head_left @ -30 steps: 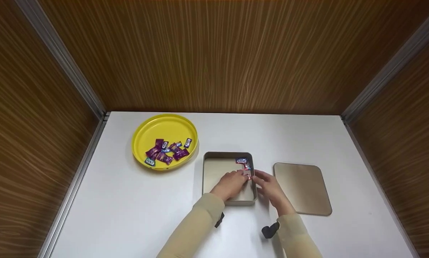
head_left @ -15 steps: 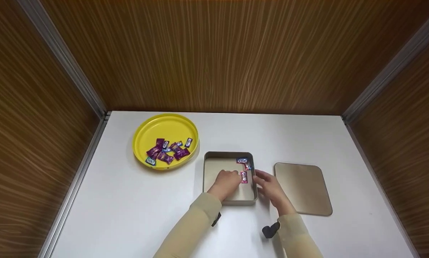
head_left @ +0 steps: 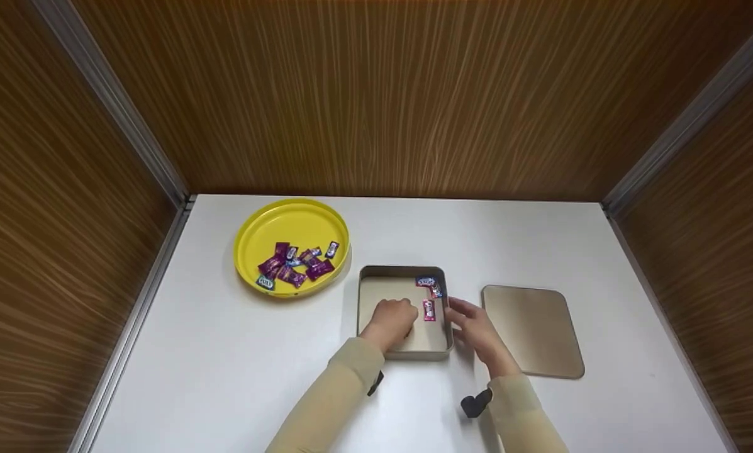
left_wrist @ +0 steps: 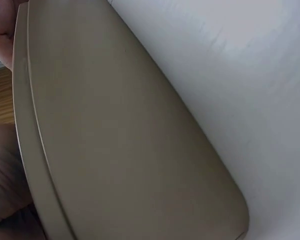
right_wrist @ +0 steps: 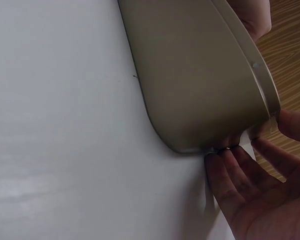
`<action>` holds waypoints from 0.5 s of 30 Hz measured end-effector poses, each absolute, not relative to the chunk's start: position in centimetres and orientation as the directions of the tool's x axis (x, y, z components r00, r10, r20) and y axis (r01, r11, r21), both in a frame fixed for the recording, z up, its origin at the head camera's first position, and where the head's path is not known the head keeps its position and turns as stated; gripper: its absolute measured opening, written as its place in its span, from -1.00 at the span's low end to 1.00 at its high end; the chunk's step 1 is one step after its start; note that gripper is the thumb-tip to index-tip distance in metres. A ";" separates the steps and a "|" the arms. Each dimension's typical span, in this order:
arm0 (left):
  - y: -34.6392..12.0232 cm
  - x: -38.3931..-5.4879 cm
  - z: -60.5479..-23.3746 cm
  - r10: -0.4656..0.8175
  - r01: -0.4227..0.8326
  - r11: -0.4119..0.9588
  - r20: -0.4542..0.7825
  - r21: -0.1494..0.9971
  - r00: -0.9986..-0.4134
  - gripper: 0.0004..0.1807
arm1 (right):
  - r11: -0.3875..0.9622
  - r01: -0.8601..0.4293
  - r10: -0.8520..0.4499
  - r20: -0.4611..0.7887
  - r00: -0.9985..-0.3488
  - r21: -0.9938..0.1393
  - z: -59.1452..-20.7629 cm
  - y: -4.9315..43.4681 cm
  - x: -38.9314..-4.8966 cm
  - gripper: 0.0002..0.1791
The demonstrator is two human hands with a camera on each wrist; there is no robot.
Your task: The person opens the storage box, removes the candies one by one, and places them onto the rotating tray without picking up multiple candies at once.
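Observation:
A beige rectangular tin (head_left: 439, 356) stands uncovered on the table. My left hand (head_left: 390, 319) is inside it with bent fingers, whose tips are hidden under the knuckles, so I cannot tell whether they hold anything. A pink wrapped sweet (head_left: 429, 310) lies flat on the tin's floor just right of that hand. Blue-and-red wrapped sweets (head_left: 428, 282) sit in the far right corner. My right hand (head_left: 477, 330) touches the tin's right side with fairly straight fingers, the thumb near the rim. In the right wrist view, fingertips (right_wrist: 217, 162) rest against the outer wall (right_wrist: 200, 85).
A round yellow tray (head_left: 288, 220) stands at the back left, with several purple and blue wrapped sweets (head_left: 291, 267) in its near half. The flat beige lid (head_left: 533, 330) lies right of the tin, beside the right forearm. Wood-grain panels (head_left: 389, 94) enclose the white table.
My left hand has let go of the pink sweet and moved left and slightly toward me, uncovering the sweet near the tin's right wall. The right hand has stayed at the tin's side.

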State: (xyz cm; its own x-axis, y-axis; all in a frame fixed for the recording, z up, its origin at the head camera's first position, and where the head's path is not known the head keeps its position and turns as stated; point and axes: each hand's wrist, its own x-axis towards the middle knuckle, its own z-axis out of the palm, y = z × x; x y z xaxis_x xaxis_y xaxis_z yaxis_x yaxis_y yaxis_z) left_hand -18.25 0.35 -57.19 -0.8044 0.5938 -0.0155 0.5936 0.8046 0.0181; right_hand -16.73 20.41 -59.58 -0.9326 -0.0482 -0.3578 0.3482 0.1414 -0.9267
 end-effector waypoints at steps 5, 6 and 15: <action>0.1 -18.5 -57.2 0.572 0.572 0.820 -0.030 -0.008 -0.820 -0.93 | 0.146 0.351 -0.046 -0.360 -0.932 -0.925 -59.6 20.4 -16.8 -0.43; 0.0 -18.5 -57.1 0.567 0.567 0.823 -0.028 -0.009 -0.823 -0.93 | 0.151 0.350 -0.045 -0.360 -0.932 -0.925 -59.6 20.4 -16.8 -0.43; -1.1 -18.8 -56.3 0.527 0.527 0.845 0.030 0.091 -0.849 -0.93 | 0.135 0.342 -0.055 -0.352 -0.934 -0.930 -59.2 20.3 -16.6 -0.43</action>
State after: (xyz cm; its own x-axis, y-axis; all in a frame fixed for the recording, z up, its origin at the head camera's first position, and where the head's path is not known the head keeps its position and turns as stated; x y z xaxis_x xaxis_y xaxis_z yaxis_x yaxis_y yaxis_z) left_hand -18.80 -1.06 -56.32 -0.8493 0.5271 0.0302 0.5275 0.8446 0.0914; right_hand -16.62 20.31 -59.17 -0.9345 -0.0554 -0.3517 0.3420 0.1349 -0.9300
